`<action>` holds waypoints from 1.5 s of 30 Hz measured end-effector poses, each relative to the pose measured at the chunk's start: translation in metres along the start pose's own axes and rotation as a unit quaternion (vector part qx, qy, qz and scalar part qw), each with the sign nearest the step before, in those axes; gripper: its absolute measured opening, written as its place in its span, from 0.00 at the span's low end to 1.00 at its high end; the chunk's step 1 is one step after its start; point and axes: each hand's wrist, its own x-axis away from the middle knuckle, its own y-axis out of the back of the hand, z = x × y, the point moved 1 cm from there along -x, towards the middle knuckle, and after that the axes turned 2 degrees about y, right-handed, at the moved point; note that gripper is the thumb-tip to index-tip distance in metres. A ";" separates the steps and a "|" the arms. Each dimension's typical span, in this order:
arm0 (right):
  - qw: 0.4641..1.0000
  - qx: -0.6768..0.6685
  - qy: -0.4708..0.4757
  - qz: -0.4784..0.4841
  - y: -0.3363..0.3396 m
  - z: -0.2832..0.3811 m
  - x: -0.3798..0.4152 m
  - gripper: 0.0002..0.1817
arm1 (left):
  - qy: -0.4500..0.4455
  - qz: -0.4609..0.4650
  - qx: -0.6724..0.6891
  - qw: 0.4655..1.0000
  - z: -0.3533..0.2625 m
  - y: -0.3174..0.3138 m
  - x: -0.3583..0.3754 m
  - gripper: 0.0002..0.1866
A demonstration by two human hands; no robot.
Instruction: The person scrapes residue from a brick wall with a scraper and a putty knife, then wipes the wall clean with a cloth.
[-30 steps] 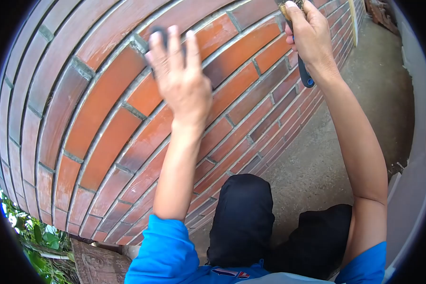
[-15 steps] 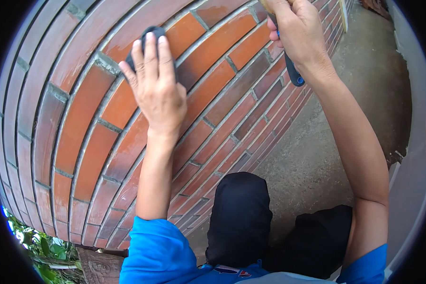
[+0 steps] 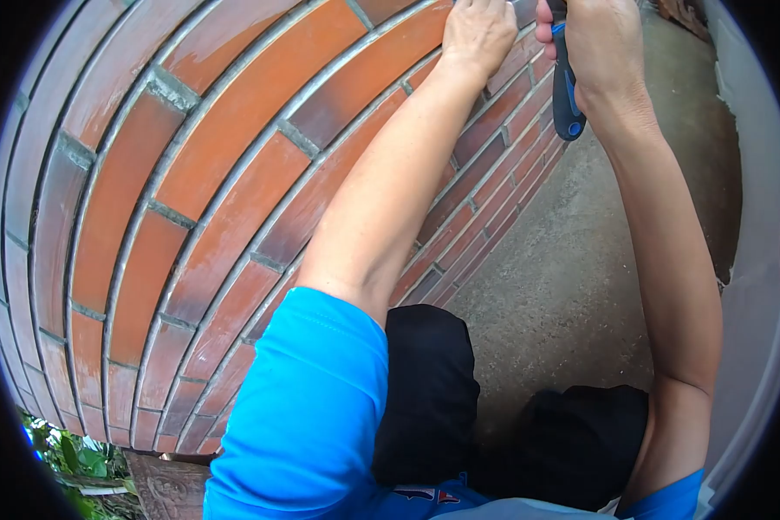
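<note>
Against the brick wall (image 3: 234, 165), my left hand (image 3: 484, 36) is at the top edge of the view. Its fingers are bent and the tips are cut off, so what they press or hold is hidden. To the right of it, my right hand (image 3: 611, 52) is wrapped around a hand tool with a black-and-blue handle (image 3: 568, 104). The handle end points down, while the tool's working end is out of view above. Bricks at the upper left look bright orange, some with wet-looking or whitish streaks, between recessed grey joints.
A rough concrete floor (image 3: 537, 260) runs along the wall's foot. My dark-trousered knees (image 3: 425, 390) are bent close to the wall. On the right stands a pale grey surface (image 3: 758, 260). Green plants (image 3: 82, 459) and a brown carved-looking block (image 3: 169, 485) are at lower left.
My left hand, earlier spread flat over a dark pad on the bricks, has moved right and up toward my right hand. The pad is out of sight. My right hand with the tool has shifted slightly right.
</note>
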 end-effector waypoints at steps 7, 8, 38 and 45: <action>0.999 -0.006 0.038 0.024 -0.012 0.012 0.021 0.12 | 0.051 0.033 -0.042 0.997 0.012 0.080 0.073 0.29; 0.998 -0.009 0.053 0.022 -0.015 0.005 0.020 0.12 | 0.071 0.025 -0.030 0.997 0.011 0.096 0.095 0.29; 0.992 0.114 0.012 0.052 -0.036 -0.018 0.049 0.13 | 0.098 0.143 0.077 0.982 -0.069 0.127 0.261 0.23; 0.992 0.056 0.000 0.109 -0.020 -0.054 0.054 0.13 | 0.174 0.241 -0.050 0.953 -0.081 0.263 0.470 0.30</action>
